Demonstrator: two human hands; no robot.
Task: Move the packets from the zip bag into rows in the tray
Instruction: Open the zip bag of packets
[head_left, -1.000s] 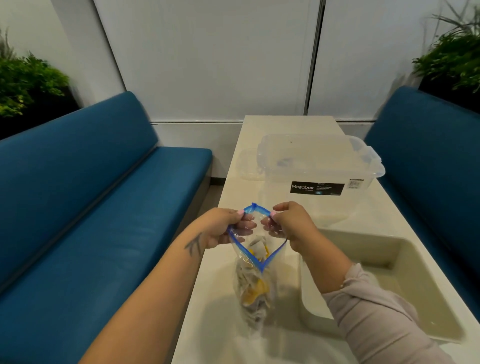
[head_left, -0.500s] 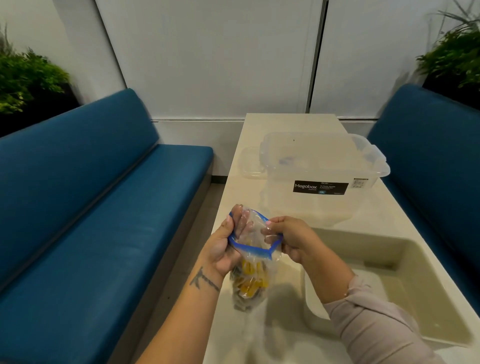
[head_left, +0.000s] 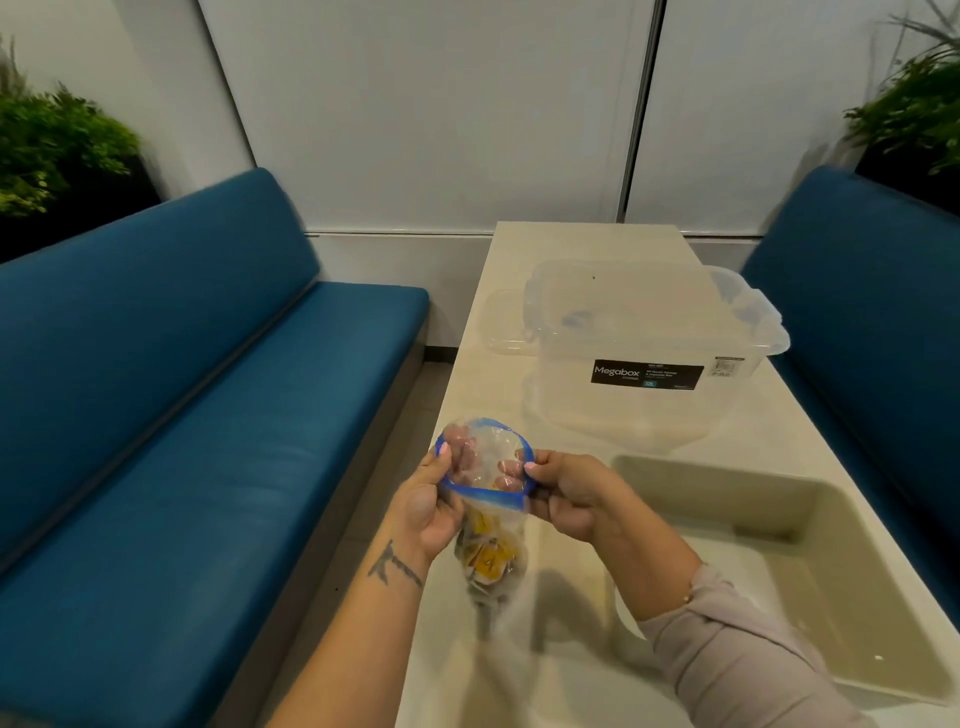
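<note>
A clear zip bag (head_left: 488, 457) with a blue zip rim hangs upright above the table's near left edge, its mouth pulled open. Several yellow and pale packets (head_left: 488, 558) lie bunched in its lower half. My left hand (head_left: 428, 506) grips the bag's left rim, fingers showing through the plastic. My right hand (head_left: 563, 496) pinches the right rim, fingertips inside the mouth. The beige tray (head_left: 810, 514) sits on the table just right of my right hand; I see no packets in it.
A clear lidded Megabox storage box (head_left: 649, 332) stands on the cream table (head_left: 582, 244) behind the tray. Blue benches (head_left: 182, 415) flank the table on both sides, with green plants in the far corners.
The bag's mouth went from a narrow slit to a wide round opening. My left hand turned palm-up under the rim, and the bag shifted left toward the table edge.
</note>
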